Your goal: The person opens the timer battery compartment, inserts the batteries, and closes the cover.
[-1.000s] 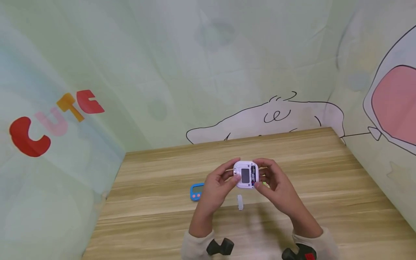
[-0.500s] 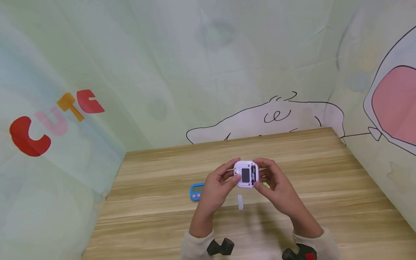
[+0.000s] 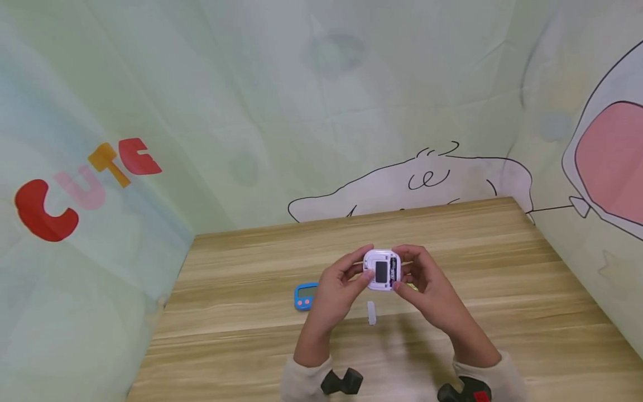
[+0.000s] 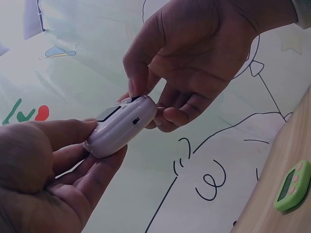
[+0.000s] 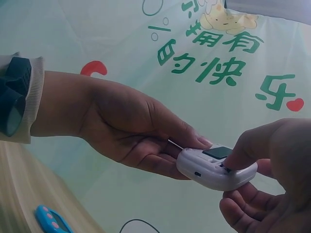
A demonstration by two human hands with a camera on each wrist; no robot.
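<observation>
My left hand (image 3: 337, 287) grips a small white timer (image 3: 382, 272) by its left edge, thumb on the upturned back. My right hand (image 3: 432, 293) holds the timer's right edge, its thumb pressing at the lower end of a dark battery (image 3: 393, 271) in the uncovered slot. A dark rectangle lies beside that slot. Seen from the left wrist, the white timer (image 4: 121, 125) is held up between both hands with its rounded side showing. In the right wrist view, the right thumb (image 5: 238, 158) covers part of the slot. A light battery cover (image 3: 371, 312) lies on the table below the hands.
On the wooden table (image 3: 241, 301), a blue timer (image 3: 303, 298) with pinkish buttons lies partly behind the left hand. A green timer (image 4: 294, 187) is mostly hidden by the right hand in the head view. Printed cloth walls (image 3: 281, 123) enclose the table's back and sides.
Both hands and the white timer have shifted very slightly to the right. The grip looks the same, and the cover and blue timer lie where they were.
</observation>
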